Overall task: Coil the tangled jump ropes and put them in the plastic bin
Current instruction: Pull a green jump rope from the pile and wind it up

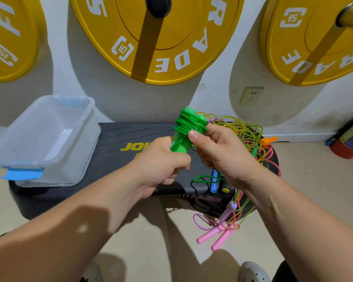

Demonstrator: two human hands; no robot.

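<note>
Pink handles [214, 238] hang nearest, off the black step platform [118, 135]. Left hand [161, 161] fisted around green jump rope [189, 127] handles, cord wound round them. Right hand [218, 149] pinches the green coils, thumb on top. Tangled ropes [251, 137] behind on platform. Plastic bin [49, 137] left, empty. Yellow plates [161, 37] on far wall.

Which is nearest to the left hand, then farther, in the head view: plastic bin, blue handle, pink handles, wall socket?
From the left hand:
1. Blue handle, just right of it on the black platform.
2. Plastic bin, to its left.
3. Pink handles, lower right, on the floor.
4. Wall socket, upper right.
</note>
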